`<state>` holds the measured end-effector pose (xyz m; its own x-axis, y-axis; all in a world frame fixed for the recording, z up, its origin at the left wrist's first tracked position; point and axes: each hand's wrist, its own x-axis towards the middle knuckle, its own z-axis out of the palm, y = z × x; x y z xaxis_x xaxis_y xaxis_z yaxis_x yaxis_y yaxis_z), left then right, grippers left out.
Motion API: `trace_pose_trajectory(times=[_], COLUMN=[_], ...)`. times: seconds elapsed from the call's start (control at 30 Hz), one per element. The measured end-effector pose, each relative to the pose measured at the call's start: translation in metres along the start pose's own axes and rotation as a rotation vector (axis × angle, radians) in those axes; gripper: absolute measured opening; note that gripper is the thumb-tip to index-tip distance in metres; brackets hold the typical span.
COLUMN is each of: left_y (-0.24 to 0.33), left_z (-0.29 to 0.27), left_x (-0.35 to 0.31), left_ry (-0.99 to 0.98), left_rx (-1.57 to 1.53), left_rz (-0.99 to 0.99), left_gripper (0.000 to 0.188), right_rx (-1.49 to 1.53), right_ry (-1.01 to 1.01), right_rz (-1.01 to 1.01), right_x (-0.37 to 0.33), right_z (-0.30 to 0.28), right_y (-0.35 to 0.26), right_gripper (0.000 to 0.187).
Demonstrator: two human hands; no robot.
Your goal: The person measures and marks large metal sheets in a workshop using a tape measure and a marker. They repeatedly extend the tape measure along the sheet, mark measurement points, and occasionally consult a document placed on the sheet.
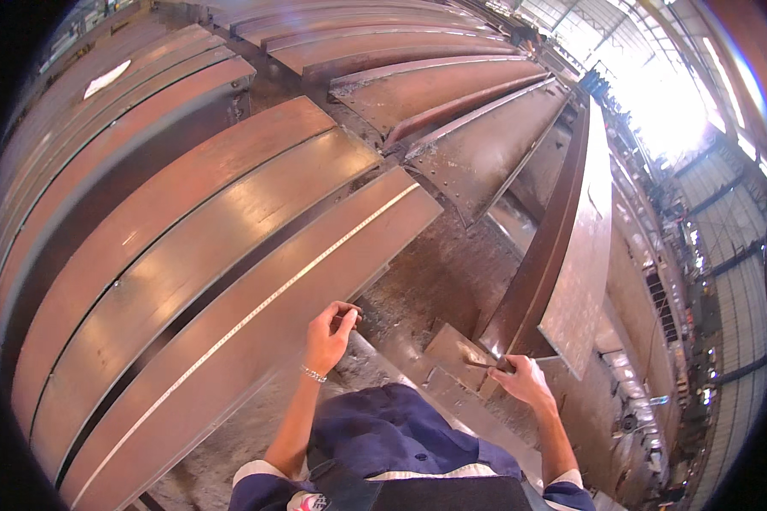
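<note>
Tape (273, 298) spans plate (307, 300), likely measuring; left fingers (339, 307) pinched, contents unclear; right fingers (513, 380) grip slim tool (479, 365); next needs steady reach.

The right hand (524, 379) at four o'clock is holding a dark tool (480, 364), while the left hand (330, 330) at seven is hanging curled near a long plate (264, 325).

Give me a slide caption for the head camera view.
Left hand near a long metal plate bearing a pale strip, right hand holding a slim dark tool.
</note>
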<state>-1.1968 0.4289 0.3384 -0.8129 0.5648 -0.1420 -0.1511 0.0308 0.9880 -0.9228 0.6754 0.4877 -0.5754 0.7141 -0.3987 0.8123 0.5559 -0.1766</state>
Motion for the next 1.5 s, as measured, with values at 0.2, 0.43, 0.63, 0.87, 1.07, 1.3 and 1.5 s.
trace_pose_trajectory(times=[0.2, 0.43, 0.63, 0.87, 1.07, 1.3, 1.5], left_y=[0.047, 0.067, 0.061, 0.056, 0.106, 0.128, 0.127], left_z=[-0.016, -0.017, -0.016, -0.012, 0.023, 0.105, 0.123], left_x=[0.02, 0.019, 0.007, 0.009, 0.026, 0.057, 0.059], left_ry=[0.003, 0.124, 0.373, 0.518, 0.311, 0.356, 0.451], left_rx=[-0.085, -0.164, -0.181, -0.057, 0.116, 0.416, -0.044], left_rz=[0.056, 0.043, 0.033, 0.035, 0.131, 0.125, 0.177], left_gripper=[0.015, 0.014, 0.014, 0.014, 0.032, 0.057, 0.065], right_rx=[-0.189, -0.323, -0.401, -0.185, 0.074, 0.361, 0.658], right_ry=[-0.14, -0.205, -0.294, -0.251, -0.232, -0.337, -0.941], right_rz=[-0.345, -0.712, -0.905, -1.084, -1.146, -1.13, -0.985], right_x=[0.04, 0.079, 0.126, 0.168, 0.19, 0.211, 0.237], right_z=[-0.094, -0.117, -0.116, -0.101, -0.089, -0.088, -0.092], right_y=[-0.115, -0.202, -0.246, -0.254, -0.254, -0.255, -0.251], right_gripper=[0.027, 0.027, 0.032, 0.042, 0.045, 0.054, 0.055])
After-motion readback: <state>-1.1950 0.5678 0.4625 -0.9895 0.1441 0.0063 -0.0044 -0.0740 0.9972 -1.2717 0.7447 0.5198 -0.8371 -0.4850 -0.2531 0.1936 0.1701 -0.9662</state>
